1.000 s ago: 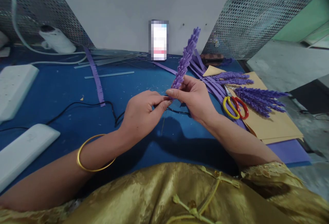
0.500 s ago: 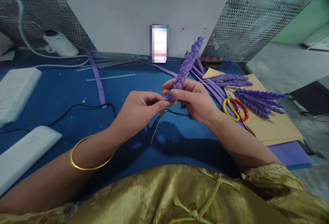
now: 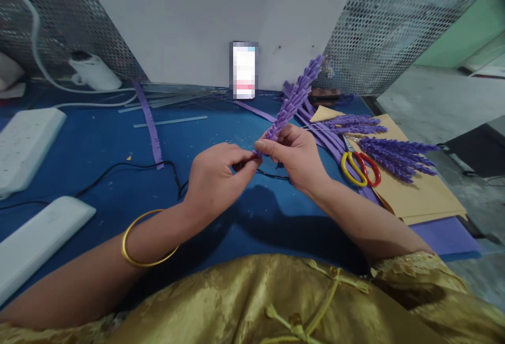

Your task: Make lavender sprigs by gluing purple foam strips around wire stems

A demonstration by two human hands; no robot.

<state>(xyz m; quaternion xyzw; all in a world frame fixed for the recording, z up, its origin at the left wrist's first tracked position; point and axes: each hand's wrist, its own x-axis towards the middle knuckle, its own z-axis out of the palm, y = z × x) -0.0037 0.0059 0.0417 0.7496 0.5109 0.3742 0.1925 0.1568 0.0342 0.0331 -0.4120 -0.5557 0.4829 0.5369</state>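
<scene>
A purple lavender-like flower spike (image 3: 295,97) leans up to the right over the blue table (image 3: 197,139). My right hand (image 3: 298,154) grips its lower part between thumb and fingers. At the spike's bottom end, my left hand (image 3: 221,175) pinches with thumb and forefinger, touching the fingertips of my right hand. The stem is hidden behind the left fingers. Finished-looking purple spikes (image 3: 398,157) lie on tan sheets (image 3: 422,196) to the right, beside scissors (image 3: 361,169) with yellow and red handles.
A lit phone (image 3: 243,70) leans on the back panel. Purple strips (image 3: 327,136) lie behind my right hand, another strip (image 3: 149,123) at the left. A black cable (image 3: 126,164) crosses the table. White power strips (image 3: 29,144) and a white device (image 3: 94,72) stand left.
The spike has tilted further right, its tip shifting rightward. My left hand has turned slightly, and the thin wire that hung below the fingers no longer shows.
</scene>
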